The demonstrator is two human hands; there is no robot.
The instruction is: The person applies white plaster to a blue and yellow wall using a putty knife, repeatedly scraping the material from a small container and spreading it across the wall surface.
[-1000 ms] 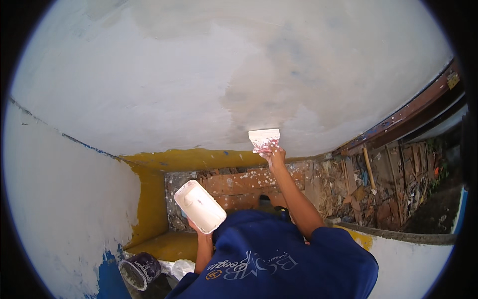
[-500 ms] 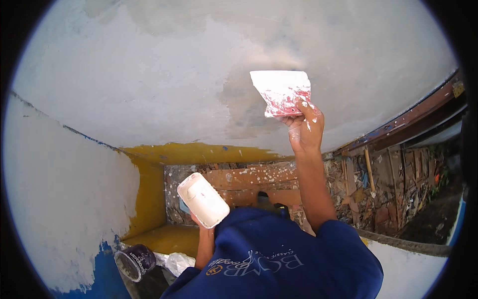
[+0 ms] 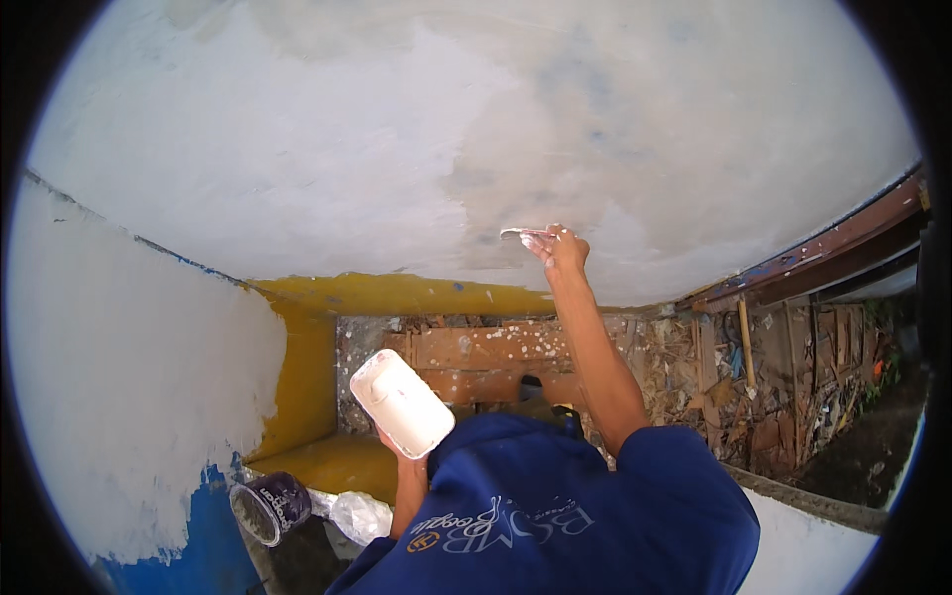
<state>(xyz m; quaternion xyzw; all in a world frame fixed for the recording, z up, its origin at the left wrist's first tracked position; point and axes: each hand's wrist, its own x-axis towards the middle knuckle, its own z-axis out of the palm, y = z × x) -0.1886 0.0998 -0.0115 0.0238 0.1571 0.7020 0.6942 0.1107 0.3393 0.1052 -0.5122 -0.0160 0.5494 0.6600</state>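
Observation:
In my right hand (image 3: 565,250) is a flat putty scraper (image 3: 515,233), red under white smears. It is seen nearly edge-on, with its blade at the lower part of the wall (image 3: 337,149); whether the edge touches cannot be told. The fingers are closed round it. My left hand (image 3: 407,462) supports a whitish rectangular tub (image 3: 435,440) from below, tilted, with pale putty inside. Most of that hand's fingers are hidden beneath the tub. A greyish, damp-looking patch (image 3: 540,149) with faint blue marks lies above the scraper.
A yellow painted band (image 3: 397,295) runs along the wall's foot. At lower left lie a dark bucket (image 3: 286,502) and crumpled clear plastic (image 3: 359,518). Cardboard and debris (image 3: 694,382) cover the ground, with a wooden stick (image 3: 746,342) at right. A brown beam (image 3: 823,248) borders the wall.
My right hand has come down and slightly left along the wall. The scraper has turned from broad face to nearly edge-on. The tub has barely moved.

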